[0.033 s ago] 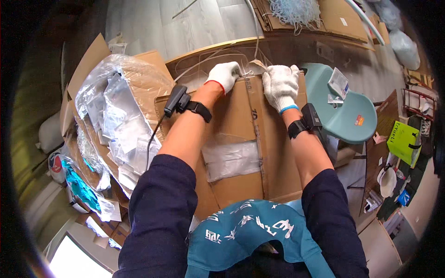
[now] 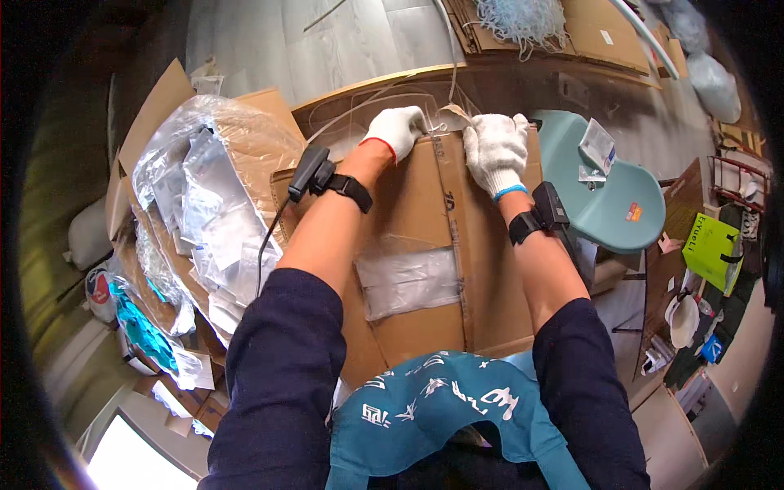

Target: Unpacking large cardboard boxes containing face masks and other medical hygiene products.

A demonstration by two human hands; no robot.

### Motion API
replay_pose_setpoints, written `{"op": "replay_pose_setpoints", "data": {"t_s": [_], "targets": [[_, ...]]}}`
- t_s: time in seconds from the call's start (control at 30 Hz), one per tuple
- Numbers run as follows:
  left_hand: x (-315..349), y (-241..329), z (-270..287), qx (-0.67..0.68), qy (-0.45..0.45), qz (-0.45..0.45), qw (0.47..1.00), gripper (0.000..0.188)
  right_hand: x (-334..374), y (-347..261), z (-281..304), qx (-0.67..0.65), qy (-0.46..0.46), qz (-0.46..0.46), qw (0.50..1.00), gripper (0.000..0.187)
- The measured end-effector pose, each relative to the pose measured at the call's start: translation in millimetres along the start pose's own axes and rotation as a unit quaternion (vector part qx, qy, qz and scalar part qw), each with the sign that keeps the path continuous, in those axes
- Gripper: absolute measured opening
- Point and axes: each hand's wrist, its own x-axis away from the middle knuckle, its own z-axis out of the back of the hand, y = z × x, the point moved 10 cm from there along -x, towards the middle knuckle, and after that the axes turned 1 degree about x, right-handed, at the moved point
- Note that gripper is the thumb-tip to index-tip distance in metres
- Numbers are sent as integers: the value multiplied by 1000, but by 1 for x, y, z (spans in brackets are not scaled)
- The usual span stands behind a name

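Note:
A large brown cardboard box (image 2: 408, 339) lies in front of me, with a brown tape strip (image 2: 452, 220) down its top and a clear plastic pouch of white paper (image 2: 411, 282) on it. My left hand (image 2: 396, 132), in a white knit glove with a red cuff, is closed at the box's far edge, its fingertips pointing right by the tape's end. Just right of the tape, my right hand (image 2: 496, 151), in a white glove with a blue cuff, is curled over that same edge. Between them sticks up a torn, pale scrap (image 2: 455, 113). What the fingers grip is hidden.
On the left, a clear plastic bag (image 2: 208, 192) of packets lies over cardboard. A grey-green plastic seat (image 2: 600, 192) with a small packet on it stands at right. Beyond are a clear loose strap (image 2: 347, 110) and flattened cardboard (image 2: 600, 37) under pale blue stringy material (image 2: 518, 23).

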Motion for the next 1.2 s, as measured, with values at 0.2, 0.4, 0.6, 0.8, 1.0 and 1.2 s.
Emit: {"op": "replay_pose_setpoints", "data": {"t_s": [0.2,0.4,0.6,0.8,1.0,1.2], "targets": [[-22,26,-2,-121,-56,-143,981,15,-2,0,0,-14,9,1,1000,25],[-21,6,-3,-5,-64,-63,996,15,0,3,-4,-14,10,-2,1000,25],[-30,30,-10,-30,-100,-184,977,19,-1,4,-7,-3,5,-6,1000,25],[-31,68,-32,-176,-176,-318,915,19,-1,6,-5,5,27,-7,1000,26],[-9,73,-34,-232,-118,-464,847,7,1,3,-4,-7,50,4,999,25],[-5,35,6,-98,0,-293,951,16,1,3,-5,-21,43,-4,999,23]]}}
